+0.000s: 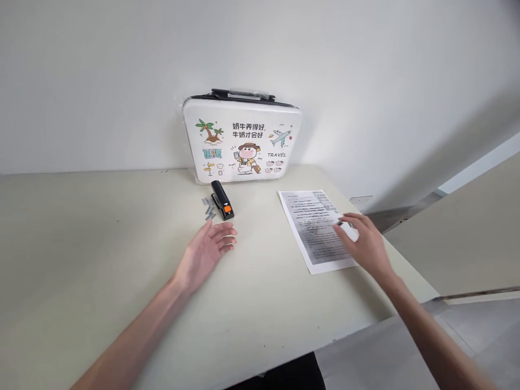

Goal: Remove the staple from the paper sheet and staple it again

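Observation:
My left hand (202, 253) rests palm up on the table, its fingers apart and holding nothing. Just beyond its fingertips lies a black stapler (222, 201) with an orange button. Several grey staple strips (209, 208) are scattered to the left of the stapler, close to my left thumb. Over the right side of a printed sheet of paper (320, 233), my right hand (368, 246) pinches a small dark grey piece (340, 222) between thumb and forefinger. It looks like a strip of staples. The other right fingers are partly hidden.
A white carrying case (247, 141) with cartoon prints and a black handle leans against the wall at the back of the pale table (264, 303). The table's right edge runs just past the paper. A wall socket (361, 200) sits low on the wall.

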### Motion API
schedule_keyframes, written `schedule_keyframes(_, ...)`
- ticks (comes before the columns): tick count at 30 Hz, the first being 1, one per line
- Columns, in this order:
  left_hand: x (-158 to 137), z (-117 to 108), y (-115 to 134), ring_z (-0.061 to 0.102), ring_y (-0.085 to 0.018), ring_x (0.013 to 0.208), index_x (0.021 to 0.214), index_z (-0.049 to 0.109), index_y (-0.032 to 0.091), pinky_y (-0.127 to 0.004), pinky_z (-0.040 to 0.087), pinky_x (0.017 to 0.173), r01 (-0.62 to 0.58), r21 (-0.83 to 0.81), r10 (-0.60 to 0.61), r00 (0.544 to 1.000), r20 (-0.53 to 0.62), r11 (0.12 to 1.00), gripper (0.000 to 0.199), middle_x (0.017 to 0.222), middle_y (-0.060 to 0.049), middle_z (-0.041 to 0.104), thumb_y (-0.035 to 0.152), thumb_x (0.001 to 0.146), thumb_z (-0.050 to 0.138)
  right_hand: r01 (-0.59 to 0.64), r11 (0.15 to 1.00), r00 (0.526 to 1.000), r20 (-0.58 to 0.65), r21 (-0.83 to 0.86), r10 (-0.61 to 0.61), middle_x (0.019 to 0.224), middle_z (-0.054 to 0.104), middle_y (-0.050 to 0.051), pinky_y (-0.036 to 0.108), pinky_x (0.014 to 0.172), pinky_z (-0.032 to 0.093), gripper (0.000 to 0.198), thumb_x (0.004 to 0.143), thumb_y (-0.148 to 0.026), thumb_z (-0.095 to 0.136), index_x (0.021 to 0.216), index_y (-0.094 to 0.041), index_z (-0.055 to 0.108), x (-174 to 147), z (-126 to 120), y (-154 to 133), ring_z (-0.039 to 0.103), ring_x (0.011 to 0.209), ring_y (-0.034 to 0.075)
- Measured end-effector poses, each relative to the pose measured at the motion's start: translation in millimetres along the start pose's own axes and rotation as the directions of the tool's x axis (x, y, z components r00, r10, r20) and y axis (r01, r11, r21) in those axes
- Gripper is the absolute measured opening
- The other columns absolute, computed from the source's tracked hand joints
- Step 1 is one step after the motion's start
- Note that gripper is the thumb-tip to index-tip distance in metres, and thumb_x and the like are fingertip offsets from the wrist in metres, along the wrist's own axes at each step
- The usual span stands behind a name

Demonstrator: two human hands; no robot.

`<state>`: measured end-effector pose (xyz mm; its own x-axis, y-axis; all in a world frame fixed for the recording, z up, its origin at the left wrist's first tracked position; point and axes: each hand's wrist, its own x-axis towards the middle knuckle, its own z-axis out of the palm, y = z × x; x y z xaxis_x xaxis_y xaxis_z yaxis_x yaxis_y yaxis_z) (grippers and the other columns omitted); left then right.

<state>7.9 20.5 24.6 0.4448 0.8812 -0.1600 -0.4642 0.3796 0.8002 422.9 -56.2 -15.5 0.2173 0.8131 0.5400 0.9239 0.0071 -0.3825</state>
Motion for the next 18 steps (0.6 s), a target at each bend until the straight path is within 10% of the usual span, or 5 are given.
schedule_keyframes(8,6,-8,16,0.052,-0.017,0.075,0.093,0.076,0.017,-0.028,0.048,0.071,-0.176,0.178,0.193,0.978,-0.084,0.968,0.028,0.084,-0.004,0.061,0.045,0.091,0.074,-0.200,0.955,0.967,0.110,-0.219,0.228,0.138,0.065,0.023,0.051,0.100,0.054,0.048,0.090,-0.048,0.055,0.120,-0.016,0.074,3,-3,109,0.063,0.124,0.039)
schedule_keyframes(18,17,-26,30,0.039,-0.012,0.062,0.080,0.066,0.017,-0.026,0.041,0.059,-0.254,0.209,0.314,0.888,-0.338,0.944,0.018,0.074,0.002,0.047,0.032,0.081,0.076,-0.282,0.945,0.957,-0.014,0.166,0.288,0.113,0.078,0.012,0.037,0.074,0.058,0.037,0.095,-0.050,0.056,0.111,-0.021,0.074,17,-11,29,0.074,0.090,0.026)
